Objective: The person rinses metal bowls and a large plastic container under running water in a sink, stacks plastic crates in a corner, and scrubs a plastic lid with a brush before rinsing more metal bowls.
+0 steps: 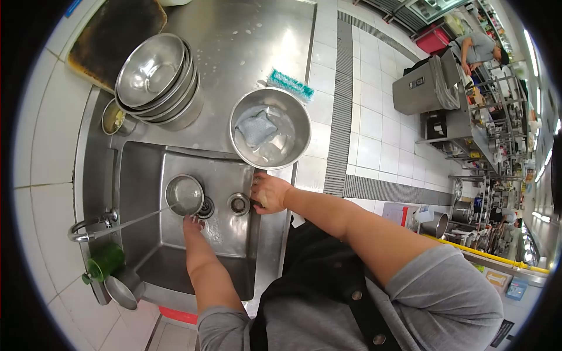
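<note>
Water runs from the tap (82,231) into a small metal bowl (185,195) in the sink (175,229). My left hand (194,224) grips that bowl by its near rim. At the sink's right edge is my right hand (269,193), its fingers curled inward; what they hold, if anything, is hidden. A round metal strainer or cup (238,204) sits in the sink beside this hand. Just beyond my right hand, a large metal bowl (287,130) holds a grey-blue cloth or pad (256,128) in some water.
Stacked metal bowls (149,73), a scorched board (117,41) and a teal brush (291,85) are on the steel counter (246,41). A green container (106,262) and a metal pan (121,292) stand left. A co-worker (481,48) is beyond a grey bin (418,88).
</note>
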A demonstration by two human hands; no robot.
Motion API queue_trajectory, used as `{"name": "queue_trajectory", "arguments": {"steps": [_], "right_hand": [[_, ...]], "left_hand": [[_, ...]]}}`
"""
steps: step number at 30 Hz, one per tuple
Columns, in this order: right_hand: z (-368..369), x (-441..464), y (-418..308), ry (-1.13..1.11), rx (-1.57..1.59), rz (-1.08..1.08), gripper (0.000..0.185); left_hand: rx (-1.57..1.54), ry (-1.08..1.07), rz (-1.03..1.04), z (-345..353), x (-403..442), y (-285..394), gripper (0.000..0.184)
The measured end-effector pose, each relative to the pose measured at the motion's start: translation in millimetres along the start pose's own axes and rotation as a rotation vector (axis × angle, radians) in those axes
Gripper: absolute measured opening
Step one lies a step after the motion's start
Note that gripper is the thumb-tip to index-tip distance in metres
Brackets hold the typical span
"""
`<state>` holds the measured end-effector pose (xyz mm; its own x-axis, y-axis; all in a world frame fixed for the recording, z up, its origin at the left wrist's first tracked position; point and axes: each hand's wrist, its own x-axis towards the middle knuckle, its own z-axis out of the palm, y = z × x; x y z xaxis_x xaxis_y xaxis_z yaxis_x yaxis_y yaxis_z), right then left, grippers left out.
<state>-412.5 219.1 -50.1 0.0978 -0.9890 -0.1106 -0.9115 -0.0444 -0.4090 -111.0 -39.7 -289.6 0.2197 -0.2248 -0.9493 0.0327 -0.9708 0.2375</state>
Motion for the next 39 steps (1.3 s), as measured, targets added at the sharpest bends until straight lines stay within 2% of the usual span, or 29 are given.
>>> {"name": "queue_trajectory", "arguments": {"steps": [3, 6, 10, 13, 14, 17, 18, 21, 22, 25, 28, 31, 35, 39], "right_hand": [[-0.9, 2.1, 0.1, 0.010, -0.055, -0.034, 0.032], [-10.7, 3.1, -4.4, -0.053, -0.041, -0.003, 0.033], [2.5, 3.0, 1.0, 0.112, -0.036, -0.053, 0.031], [1.2, 1.9, 0.7, 0.057, 0.015, -0.025, 0.030], [0.4, 2.5, 0.7, -0.069, 0.006, 0.002, 0.032], [-5.1, 1.6, -0.9, -0.022, 0.015, 0.011, 0.031], [-3.1, 2.2, 0.0, 0.073, 0.021, -0.025, 0.028], [-2.0, 1.5, -0.1, 0.065, 0.018, -0.024, 0.029], [-1.9, 1.7, -0.5, 0.064, 0.014, -0.024, 0.029], [-1.2, 0.6, 0.4, 0.064, 0.000, -0.031, 0.030], [6.9, -0.7, 2.9, 0.122, 0.016, -0.040, 0.030], [1.5, -2.6, 0.7, 0.089, 0.011, -0.046, 0.031], [-5.1, -3.8, -2.6, 0.049, -0.048, -0.050, 0.029], [3.1, -4.4, 0.0, 0.107, -0.039, -0.044, 0.032]], "left_hand": [[-0.033, -0.089, -0.025, 1.5, 38.0, -0.1, 0.043], [-0.087, -0.114, 0.062, 1.2, 37.9, -10.8, 0.036], [-0.206, -0.133, 0.161, 3.1, 41.4, -18.2, 0.033], [-0.254, -0.251, 0.216, 3.7, 63.4, -28.0, 0.032], [-0.292, -0.281, 0.222, 6.7, 60.3, -27.8, 0.033], [-0.463, -0.273, 0.228, 16.3, 39.0, -24.2, 0.034], [-0.530, -0.257, 0.229, 19.1, 41.1, -25.3, 0.034], [-0.497, -0.313, 0.281, 19.5, 45.9, -12.7, 0.036], [-0.445, -0.292, 0.363, 21.4, 32.5, -11.1, 0.035], [-0.388, -0.215, 0.327, 19.1, 5.4, -1.2, 0.032], [-0.392, -0.384, 0.326, 2.9, 19.4, 3.1, 0.035], [-0.569, -0.428, 0.374, -2.5, 6.3, 6.4, 0.040], [-0.578, -0.354, 0.322, -21.8, 2.6, 18.9, 0.046], [-0.509, -0.292, 0.344, -44.9, -23.5, 22.1, 0.050]]}}
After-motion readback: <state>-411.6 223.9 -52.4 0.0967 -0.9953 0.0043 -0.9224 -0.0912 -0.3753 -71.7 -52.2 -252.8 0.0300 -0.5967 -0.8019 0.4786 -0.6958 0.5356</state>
